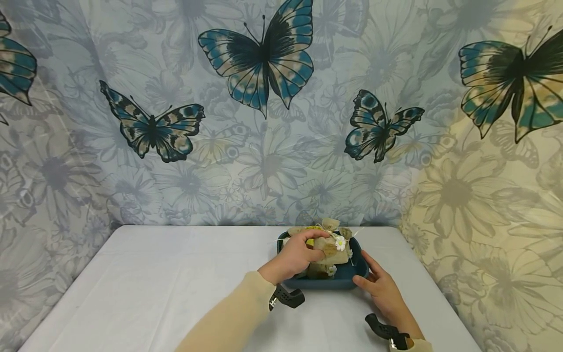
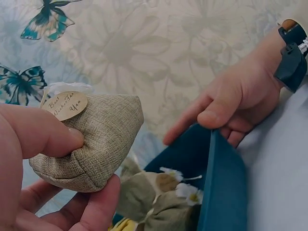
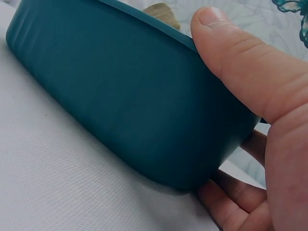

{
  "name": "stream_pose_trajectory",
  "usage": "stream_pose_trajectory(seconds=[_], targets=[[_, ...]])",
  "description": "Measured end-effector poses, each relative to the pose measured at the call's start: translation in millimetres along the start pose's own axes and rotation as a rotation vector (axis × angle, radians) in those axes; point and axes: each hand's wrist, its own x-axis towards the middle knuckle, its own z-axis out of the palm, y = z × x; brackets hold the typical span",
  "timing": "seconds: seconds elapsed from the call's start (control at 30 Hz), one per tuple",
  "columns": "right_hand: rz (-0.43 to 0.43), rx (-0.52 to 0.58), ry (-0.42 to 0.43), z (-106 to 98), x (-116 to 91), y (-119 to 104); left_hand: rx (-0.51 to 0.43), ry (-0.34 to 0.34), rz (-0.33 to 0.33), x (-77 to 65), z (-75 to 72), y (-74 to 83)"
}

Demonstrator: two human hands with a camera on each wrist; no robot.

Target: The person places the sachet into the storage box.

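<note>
My left hand [image 1: 293, 257] pinches a small burlap pouch [image 2: 113, 134] between thumb and fingers, above the blue plastic bin [image 1: 323, 284]. An oval paper tag [image 2: 71, 105] with handwriting-style print hangs on the pouch, and a white flower [image 1: 340, 243] decorates it in the head view. My right hand [image 1: 384, 292] holds the bin's near right corner, thumb at the rim and fingers round the outside and low edge. Inside the bin lie more burlap pouches [image 2: 168, 211] with white flowers. Something yellow [image 2: 124, 224] shows among them, partly hidden.
The bin stands on a table with a white cloth [image 1: 167, 288], near its back edge. Behind hangs a cloth backdrop [image 1: 272, 176] printed with butterflies and flowers. Black straps with camera mounts are on both wrists.
</note>
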Motion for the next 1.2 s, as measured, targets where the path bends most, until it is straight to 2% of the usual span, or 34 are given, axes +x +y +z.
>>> stream_pose_trajectory(seconds=[0.27,0.5,0.77,1.03,1.2], targets=[[0.000,-0.045,0.008,1.7,1.0,1.6,0.002,0.017,-0.038,9.5,16.2,-10.4],[-0.008,0.001,0.009,1.3,0.3,1.7,0.032,0.041,-0.041,18.2,34.9,-21.7],[-0.029,0.056,-0.005,2.6,0.0,-1.5,0.057,0.048,-0.078,23.5,51.8,-26.9],[-0.010,0.043,-0.011,1.0,0.8,1.5,0.135,0.062,-0.104,30.9,51.3,-31.5],[-0.013,0.016,-0.012,0.4,1.2,3.5,0.245,0.073,-0.110,34.1,46.8,-33.9]])
